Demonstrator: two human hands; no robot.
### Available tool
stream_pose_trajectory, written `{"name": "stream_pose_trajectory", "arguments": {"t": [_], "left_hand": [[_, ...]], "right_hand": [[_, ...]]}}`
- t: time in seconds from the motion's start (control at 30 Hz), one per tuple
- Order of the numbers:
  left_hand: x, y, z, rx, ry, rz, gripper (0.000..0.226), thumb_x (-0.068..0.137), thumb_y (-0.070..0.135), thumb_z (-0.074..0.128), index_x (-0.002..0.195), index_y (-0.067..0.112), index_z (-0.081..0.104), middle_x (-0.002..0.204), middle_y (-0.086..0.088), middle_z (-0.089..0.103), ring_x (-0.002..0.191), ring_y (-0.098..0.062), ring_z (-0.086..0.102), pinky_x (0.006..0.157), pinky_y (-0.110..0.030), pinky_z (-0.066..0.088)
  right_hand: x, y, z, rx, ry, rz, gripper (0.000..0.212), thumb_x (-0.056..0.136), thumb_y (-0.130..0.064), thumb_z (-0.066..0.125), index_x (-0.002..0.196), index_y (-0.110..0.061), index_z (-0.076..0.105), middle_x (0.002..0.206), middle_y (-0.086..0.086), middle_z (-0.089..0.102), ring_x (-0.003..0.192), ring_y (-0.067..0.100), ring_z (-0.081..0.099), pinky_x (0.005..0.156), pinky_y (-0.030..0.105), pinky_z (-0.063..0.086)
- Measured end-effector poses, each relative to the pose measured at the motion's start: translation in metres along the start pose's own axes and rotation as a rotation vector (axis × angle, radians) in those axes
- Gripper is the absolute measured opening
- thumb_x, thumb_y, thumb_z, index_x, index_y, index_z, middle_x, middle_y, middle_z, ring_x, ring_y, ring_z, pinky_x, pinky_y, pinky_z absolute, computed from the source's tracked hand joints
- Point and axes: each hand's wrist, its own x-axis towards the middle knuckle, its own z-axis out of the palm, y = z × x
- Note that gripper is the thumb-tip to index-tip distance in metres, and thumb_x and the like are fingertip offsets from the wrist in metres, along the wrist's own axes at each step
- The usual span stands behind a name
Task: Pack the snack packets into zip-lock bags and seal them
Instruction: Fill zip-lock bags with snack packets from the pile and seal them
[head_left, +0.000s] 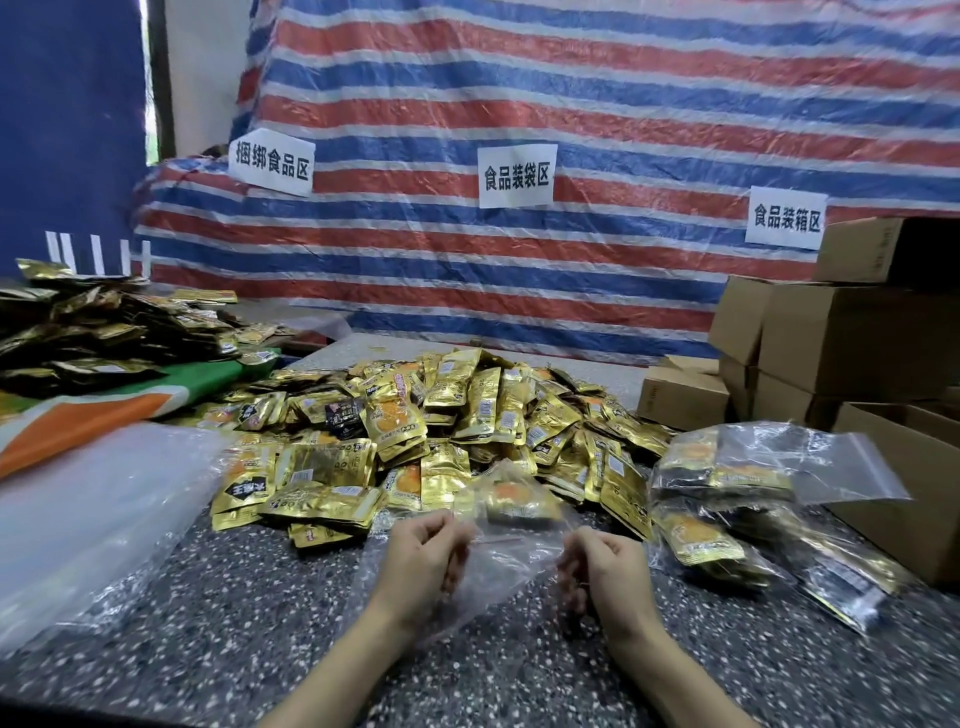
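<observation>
A clear zip-lock bag (511, 545) is held up over the speckled table, its red zip line running between my hands. My left hand (423, 558) pinches the bag's left edge and my right hand (605, 569) pinches its right edge. Inside the bag's far end sit a few gold snack packets (511, 499), blurred. Just beyond lies a big heap of loose gold snack packets (441, 421). To the right lie filled zip-lock bags (727, 488) with gold packets inside.
A stack of clear plastic bags (88, 514) lies at the left. Darker packets (104, 327) are piled at the far left on a green and orange cloth. Cardboard boxes (857, 332) stand at the right. A striped tarp with paper signs hangs behind.
</observation>
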Motion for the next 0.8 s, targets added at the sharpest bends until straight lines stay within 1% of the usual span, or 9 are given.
{"name": "stream_pose_trajectory", "arguments": {"t": [0.13,0.2,0.27,0.33,0.4,0.43,0.53,0.7,0.8], "left_hand": [[0.001,-0.001,-0.002,-0.014,0.017,0.019,0.027,0.092,0.007,0.06,0.065,0.008,0.057,0.052,-0.004,0.051,0.045,-0.014,0.04,0.042,-0.023,0.033],[0.001,-0.001,-0.002,-0.023,-0.002,0.033,0.022,0.09,0.012,0.063,0.07,0.004,0.059,0.053,-0.004,0.052,0.045,-0.015,0.042,0.042,-0.022,0.035],[0.001,0.0,-0.002,-0.034,-0.02,0.042,0.031,0.084,0.023,0.067,0.076,-0.006,0.06,0.053,-0.004,0.053,0.045,-0.015,0.043,0.042,-0.022,0.036],[0.0,0.0,-0.002,-0.037,-0.024,0.055,0.04,0.079,0.032,0.067,0.076,-0.007,0.059,0.053,-0.004,0.053,0.044,-0.014,0.044,0.042,-0.021,0.036],[0.0,0.001,-0.001,-0.031,-0.039,0.073,0.039,0.079,0.034,0.067,0.072,-0.003,0.06,0.053,-0.004,0.053,0.044,-0.013,0.044,0.042,-0.02,0.037],[0.0,0.001,-0.001,-0.027,-0.048,0.079,0.038,0.08,0.034,0.067,0.072,-0.002,0.06,0.053,-0.004,0.053,0.044,-0.013,0.045,0.043,-0.02,0.037],[0.0,0.001,-0.001,-0.024,-0.084,0.093,0.034,0.082,0.033,0.066,0.066,0.003,0.059,0.053,-0.005,0.053,0.044,-0.013,0.044,0.043,-0.02,0.037],[-0.002,0.001,0.0,0.013,-0.115,0.116,0.032,0.092,0.02,0.064,0.063,0.008,0.059,0.053,-0.005,0.054,0.043,-0.015,0.043,0.042,-0.02,0.035],[-0.002,0.001,0.002,0.046,-0.131,0.12,0.032,0.095,0.015,0.061,0.064,0.006,0.059,0.052,-0.004,0.054,0.042,-0.014,0.043,0.042,-0.02,0.035]], "right_hand": [[-0.001,0.0,0.003,-0.027,0.06,-0.017,0.042,0.097,-0.023,0.059,0.059,-0.006,0.064,0.053,0.009,0.058,0.04,0.014,0.048,0.036,0.022,0.037],[0.002,-0.002,0.002,-0.219,0.173,-0.125,0.036,0.098,-0.028,0.058,0.068,-0.008,0.064,0.062,0.006,0.062,0.049,0.01,0.055,0.043,0.03,0.049],[0.011,-0.004,-0.004,-0.665,0.244,-0.238,0.024,0.098,-0.03,0.056,0.08,-0.017,0.065,0.084,0.002,0.066,0.077,0.013,0.063,0.069,0.042,0.056],[0.021,-0.006,-0.011,-1.155,0.231,-0.239,0.019,0.095,-0.037,0.054,0.097,-0.025,0.069,0.123,0.003,0.057,0.12,0.019,0.05,0.1,0.041,0.044],[0.032,-0.004,-0.019,-1.368,0.176,-0.117,0.028,0.093,-0.038,0.051,0.108,-0.026,0.07,0.151,0.007,0.039,0.144,0.026,0.027,0.116,0.046,0.029],[0.036,-0.002,-0.021,-1.396,0.156,-0.048,0.027,0.093,-0.036,0.049,0.103,-0.023,0.071,0.157,0.009,0.033,0.148,0.029,0.02,0.119,0.048,0.024],[0.044,0.004,-0.023,-1.434,0.148,0.046,0.024,0.096,-0.026,0.043,0.077,-0.019,0.056,0.159,0.011,0.034,0.15,0.034,0.017,0.122,0.05,0.019],[0.047,-0.002,-0.028,-1.516,0.302,-0.251,0.024,0.1,-0.028,0.045,0.111,-0.015,0.062,0.146,0.004,0.05,0.141,0.027,0.033,0.113,0.04,0.035],[0.049,-0.024,-0.033,-1.35,0.396,-0.387,0.03,0.093,-0.023,0.064,0.118,-0.007,0.061,0.124,0.007,0.062,0.11,0.025,0.056,0.089,0.037,0.048]]}}
